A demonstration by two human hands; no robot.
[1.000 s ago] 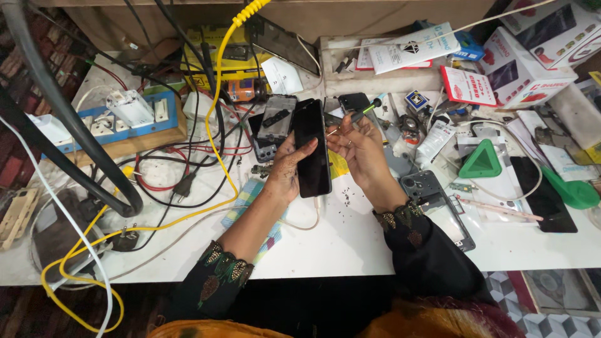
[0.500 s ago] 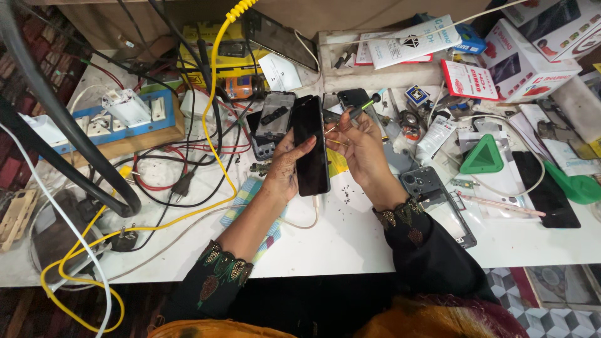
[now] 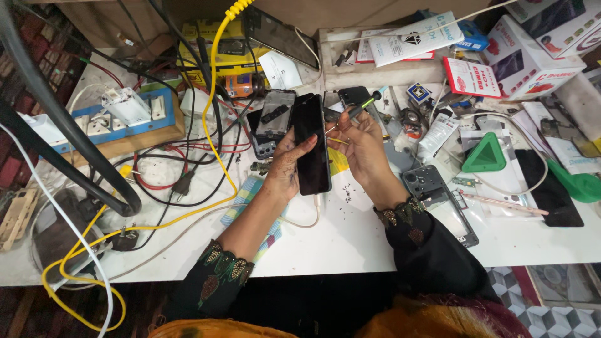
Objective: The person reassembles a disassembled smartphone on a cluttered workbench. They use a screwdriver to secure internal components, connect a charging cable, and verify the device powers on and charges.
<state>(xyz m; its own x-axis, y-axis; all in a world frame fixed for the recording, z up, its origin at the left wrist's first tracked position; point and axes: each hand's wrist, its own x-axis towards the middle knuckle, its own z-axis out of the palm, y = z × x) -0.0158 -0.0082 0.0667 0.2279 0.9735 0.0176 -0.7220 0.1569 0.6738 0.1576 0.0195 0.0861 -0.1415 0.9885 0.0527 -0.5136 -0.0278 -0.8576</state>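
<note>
Two white-and-red boxes (image 3: 538, 53) sit top right while left hand (image 3: 285, 172) grips black phone (image 3: 312, 144), right hand (image 3: 363, 147) a screwdriver (image 3: 360, 107).

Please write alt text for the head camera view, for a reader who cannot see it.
Seen from above, the left hand holds a black phone upright over a cluttered white workbench, while the right hand holds a thin dark tool at its edge. Cables, phone parts and a green triangular pick lie around.
</note>
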